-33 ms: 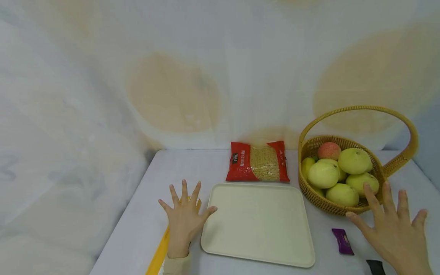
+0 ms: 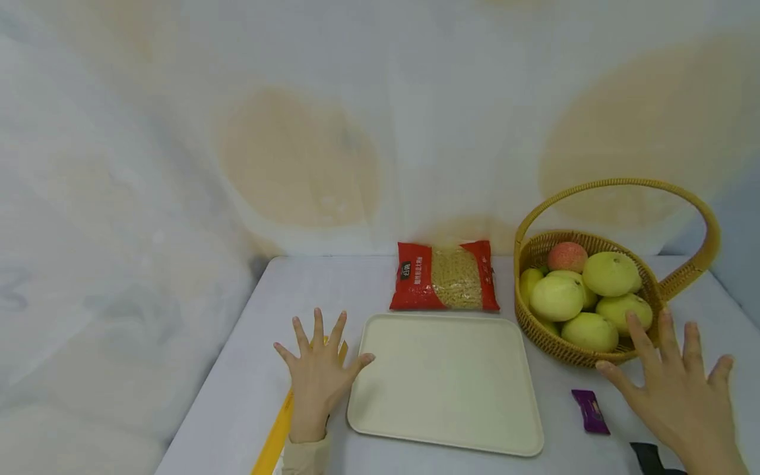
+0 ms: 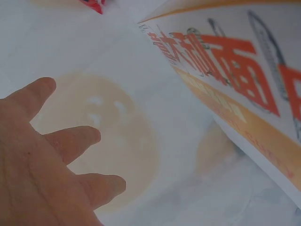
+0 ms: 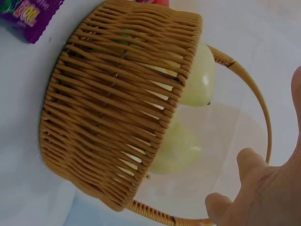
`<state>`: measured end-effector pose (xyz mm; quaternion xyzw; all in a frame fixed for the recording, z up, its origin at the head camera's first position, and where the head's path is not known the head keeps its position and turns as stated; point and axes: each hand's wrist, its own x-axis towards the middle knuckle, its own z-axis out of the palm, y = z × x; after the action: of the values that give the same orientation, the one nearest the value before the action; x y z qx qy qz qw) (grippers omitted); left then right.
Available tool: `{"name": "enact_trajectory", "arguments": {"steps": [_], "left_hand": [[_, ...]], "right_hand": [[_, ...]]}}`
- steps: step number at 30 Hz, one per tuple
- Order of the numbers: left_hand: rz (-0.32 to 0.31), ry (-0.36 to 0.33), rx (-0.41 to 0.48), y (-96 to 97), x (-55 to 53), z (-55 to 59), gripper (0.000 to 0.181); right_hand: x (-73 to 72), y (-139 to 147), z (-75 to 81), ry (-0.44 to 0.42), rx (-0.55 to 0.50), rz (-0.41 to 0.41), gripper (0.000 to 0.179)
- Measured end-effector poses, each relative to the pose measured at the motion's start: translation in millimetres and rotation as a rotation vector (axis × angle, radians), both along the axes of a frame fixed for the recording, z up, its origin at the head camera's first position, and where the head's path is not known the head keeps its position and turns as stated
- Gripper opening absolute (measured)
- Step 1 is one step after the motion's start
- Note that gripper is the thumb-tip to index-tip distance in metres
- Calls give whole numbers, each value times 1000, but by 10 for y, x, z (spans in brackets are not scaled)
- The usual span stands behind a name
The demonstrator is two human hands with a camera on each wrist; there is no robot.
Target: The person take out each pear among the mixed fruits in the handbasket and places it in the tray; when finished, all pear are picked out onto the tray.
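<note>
Left hand (image 2: 318, 382): fingers spread wide, just beside the box (image 3: 235, 84); contact cannot be told. Right hand (image 2: 683, 396): fingers likewise spread, well apart from the left, near the basket (image 2: 561, 350). The 2 hands have the tray (image 2: 445, 382) between them. Basket stands at the right of the bench (image 2: 237, 396), holding green fruit (image 2: 557, 300) plus 1 red fruit (image 2: 567, 257). Just behind the tray: bag (image 2: 445, 276). Between tray and right hand: 1 purple packet (image 2: 590, 412). Near that hand: 1 black item (image 2: 647, 456), cut off by the frame.
</note>
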<state>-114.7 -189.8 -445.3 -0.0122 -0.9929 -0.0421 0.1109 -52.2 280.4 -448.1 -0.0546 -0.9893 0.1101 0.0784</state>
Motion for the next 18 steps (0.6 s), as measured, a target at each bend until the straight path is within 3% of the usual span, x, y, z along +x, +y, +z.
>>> {"name": "enact_trajectory", "arguments": {"steps": [5, 10, 14, 18], "left_hand": [[-23, 30, 4, 40, -1, 74, 90], [-133, 92, 93, 196, -4, 68, 91], [-289, 120, 290, 505, 15, -3, 97], [-476, 104, 577, 897, -22, -16, 96]], "right_hand": [[-28, 49, -7, -5, -60, 10, 91], [-53, 164, -135, -10, -124, 0, 93], [-86, 262, -287, -16, -195, -3, 97], [-128, 295, -404, 1, -260, 5, 99]]}}
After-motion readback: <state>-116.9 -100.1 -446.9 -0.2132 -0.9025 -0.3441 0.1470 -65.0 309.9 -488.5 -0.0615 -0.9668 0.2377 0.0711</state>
